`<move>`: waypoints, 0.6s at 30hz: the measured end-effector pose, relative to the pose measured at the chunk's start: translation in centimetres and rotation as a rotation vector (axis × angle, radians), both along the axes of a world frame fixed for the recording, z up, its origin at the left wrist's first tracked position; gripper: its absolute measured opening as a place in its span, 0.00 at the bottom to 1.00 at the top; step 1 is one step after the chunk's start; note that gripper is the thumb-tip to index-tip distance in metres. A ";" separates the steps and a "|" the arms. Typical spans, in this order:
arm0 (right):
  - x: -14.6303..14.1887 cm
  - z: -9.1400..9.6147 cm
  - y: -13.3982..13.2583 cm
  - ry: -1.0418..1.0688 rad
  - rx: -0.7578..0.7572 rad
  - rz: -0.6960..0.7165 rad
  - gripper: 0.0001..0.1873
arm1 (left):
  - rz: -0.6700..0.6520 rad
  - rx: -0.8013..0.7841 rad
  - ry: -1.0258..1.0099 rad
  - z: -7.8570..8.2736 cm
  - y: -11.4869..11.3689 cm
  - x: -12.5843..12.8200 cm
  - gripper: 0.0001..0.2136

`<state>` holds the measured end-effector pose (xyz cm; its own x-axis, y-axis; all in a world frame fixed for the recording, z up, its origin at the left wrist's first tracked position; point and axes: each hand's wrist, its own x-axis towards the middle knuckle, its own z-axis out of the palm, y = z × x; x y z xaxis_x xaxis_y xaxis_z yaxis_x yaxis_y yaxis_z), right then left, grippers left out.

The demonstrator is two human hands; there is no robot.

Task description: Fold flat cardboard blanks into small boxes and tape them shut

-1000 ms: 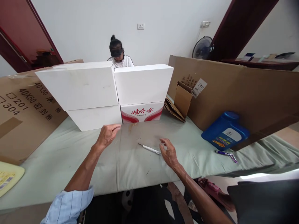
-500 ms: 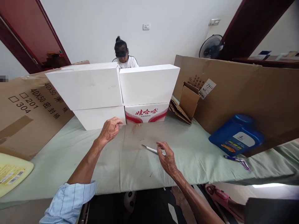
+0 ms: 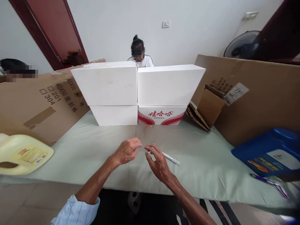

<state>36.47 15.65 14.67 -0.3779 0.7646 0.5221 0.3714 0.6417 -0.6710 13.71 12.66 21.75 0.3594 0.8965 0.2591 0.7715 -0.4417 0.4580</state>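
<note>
White pen, probably light, stiff, best pinched mid-barrel, lies beside the spread right hand, the left hand's grip unclear.

Three plain white rectangular cardboard boxes and one white cardboard box with red lettering are showing their fronts toward the far edge of the pale green, cloth-covered worktop. Two large brown cardboard pieces are standing, one along the left edge, one along the right. One small brown open carton is leaning. Two plastic jugs, one pale yellow, one blue, are occupying opposite near corners. Two slim pen-like tools, one white, one purple, are lying nearer the front edge, where two bare hands, one left hand, one right hand, are showing.
</note>
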 end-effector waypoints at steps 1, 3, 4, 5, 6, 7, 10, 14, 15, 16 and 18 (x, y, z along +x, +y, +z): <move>0.4 -0.7 0.5 -0.059 0.028 -0.018 0.12 | -0.020 -0.033 0.035 -1.3 -0.6 0.0 0.17; 1.8 -2.0 1.7 -0.116 0.055 -0.069 0.13 | -0.045 -0.092 0.104 -3.7 -1.3 -0.1 0.13; 2.7 -2.5 2.4 -0.123 0.056 -0.093 0.15 | -0.054 -0.116 0.133 -4.8 -1.3 -0.1 0.12; 3.7 -3.1 3.0 -0.141 0.065 -0.120 0.17 | -0.063 -0.135 0.156 -5.6 -1.0 -0.2 0.10; 4.8 -3.6 3.6 -0.169 0.084 -0.143 0.20 | -0.067 -0.149 0.174 -6.3 -0.6 -0.2 0.10; 5.8 -4.2 4.0 -0.205 0.111 -0.163 0.22 | -0.066 -0.156 0.187 -6.7 0.0 -0.1 0.10; 8.5 -6.5 5.0 -0.374 0.262 -0.201 0.23 | -0.009 -0.137 0.198 -6.6 1.9 0.5 0.09; 10.9 -9.3 6.1 -0.475 0.356 -0.225 0.23 | 0.115 -0.076 0.161 -5.4 2.2 0.8 0.10; 11.3 -9.8 6.3 -0.489 0.360 -0.231 0.24 | 0.130 -0.072 0.149 -5.3 1.9 0.6 0.11; 11.6 -10.1 6.6 -0.501 0.361 -0.237 0.25 | 0.136 -0.078 0.138 -5.4 1.4 0.4 0.11; 11.9 -10.4 7.1 -0.509 0.356 -0.240 0.26 | 0.115 -0.119 0.117 -5.8 0.6 -0.1 0.07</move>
